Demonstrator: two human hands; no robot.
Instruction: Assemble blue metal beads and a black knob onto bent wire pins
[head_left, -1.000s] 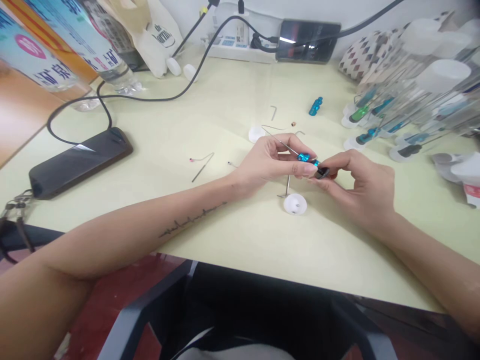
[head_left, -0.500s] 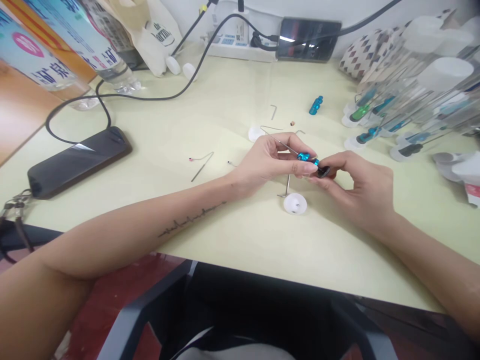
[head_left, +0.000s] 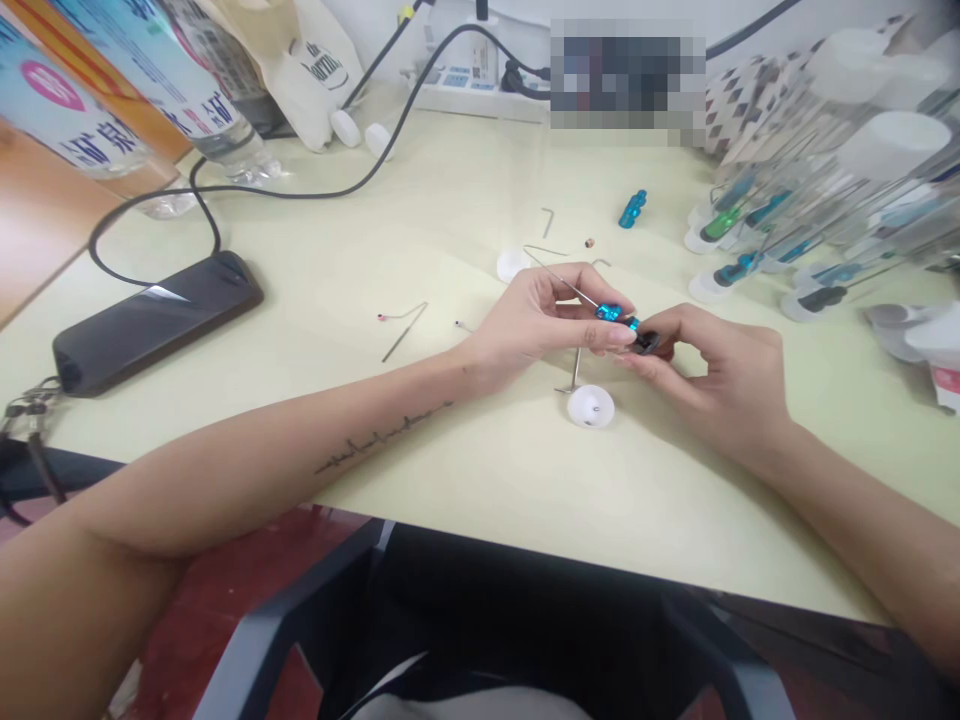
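My left hand [head_left: 529, 325] is closed, pinching a blue metal fitting [head_left: 609, 312] between thumb and fingers. A thin metal rod [head_left: 576, 289] sticks out of the fitting towards the upper left. At the fitting's other end, the thumb and fingertips of my right hand [head_left: 727, 375] are closed on a dark end piece [head_left: 646, 344]. Just below the hands lies a white round cap [head_left: 591, 408] with a small hole, beside a thin metal stem [head_left: 576, 370]. Another white cap [head_left: 511, 265] lies behind my left hand. The fingers partly hide the fitting.
Beyond my hands lie a second blue fitting [head_left: 633, 209], a small hex key [head_left: 548, 221] and a tiny copper-coloured piece [head_left: 589, 243]. A bent wire [head_left: 406, 333] is on the left. Clear tubes [head_left: 825, 200] with white caps stand right; a black power bank [head_left: 159, 325] lies far left.
The dark end piece has turned slightly between my right fingertips. Both hands stay in nearly the same place, and the things on the table have not moved.
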